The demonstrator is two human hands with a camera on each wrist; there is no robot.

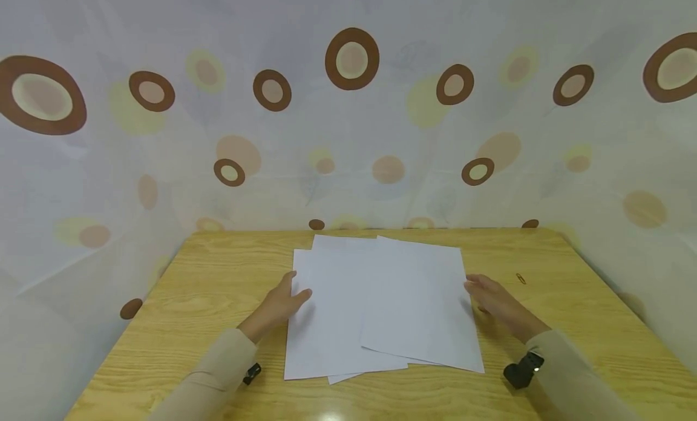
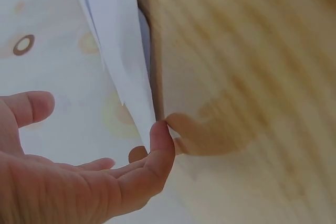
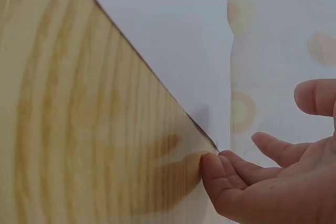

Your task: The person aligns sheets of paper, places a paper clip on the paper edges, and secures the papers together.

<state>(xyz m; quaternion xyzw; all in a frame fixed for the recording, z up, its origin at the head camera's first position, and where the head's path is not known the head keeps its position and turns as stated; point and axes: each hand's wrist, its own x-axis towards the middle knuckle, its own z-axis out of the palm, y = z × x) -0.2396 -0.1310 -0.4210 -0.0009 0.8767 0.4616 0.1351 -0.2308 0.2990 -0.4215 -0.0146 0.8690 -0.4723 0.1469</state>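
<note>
White paper sheets (image 1: 327,330) lie fanned and overlapping on the wooden table, their corners out of line. The uppermost sheet (image 1: 425,306) is on the right side of the pile. At the pile's left edge is my left hand (image 1: 280,301), thumb raised over the paper. In the left wrist view, a fingertip (image 2: 161,136) meets the paper edge. My right hand (image 1: 495,299) is at the opposite edge. The right wrist view has its fingertips (image 3: 212,169) low at the paper's border, with the thumb (image 3: 315,97) held apart above.
A paper clip (image 1: 521,279) lies on the table (image 1: 218,294) beyond my right hand. Behind the table and along its sides hangs a pale sheet (image 1: 305,130) patterned with brown rings and dots. Black wrist devices (image 1: 523,370) sit below both sleeves.
</note>
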